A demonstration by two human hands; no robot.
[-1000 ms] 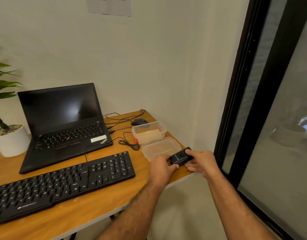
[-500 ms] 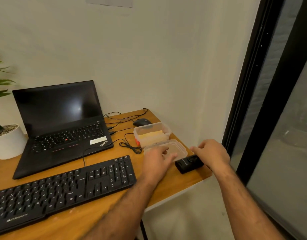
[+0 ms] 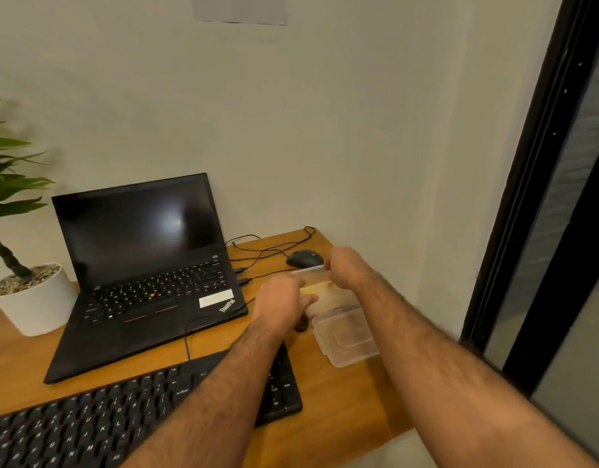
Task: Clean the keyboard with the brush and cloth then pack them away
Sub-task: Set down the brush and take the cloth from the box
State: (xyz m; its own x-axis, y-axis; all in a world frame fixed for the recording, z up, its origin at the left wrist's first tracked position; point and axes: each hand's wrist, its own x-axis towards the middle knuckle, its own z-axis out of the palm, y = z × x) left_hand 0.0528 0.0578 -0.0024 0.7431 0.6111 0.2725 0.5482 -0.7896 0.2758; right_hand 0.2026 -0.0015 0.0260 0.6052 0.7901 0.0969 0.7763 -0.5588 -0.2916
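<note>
The black keyboard lies along the near edge of the wooden desk. Behind its right end stands a clear plastic container, mostly hidden by my hands, with a yellow cloth showing inside. My right hand grips the container's far rim with curled fingers. My left hand reaches to the container's near side with fingers stretched out; whether it touches is blurred. No brush shows in the frame.
The container's clear lid lies flat near the desk's right edge. A black mouse and thin cables sit behind the container. An open laptop and a potted plant stand at the left. A dark window frame borders the right.
Both hands left the small black device at the desk's right edge and moved forward to the container. The right hand now grips its rim. The device is out of sight.
</note>
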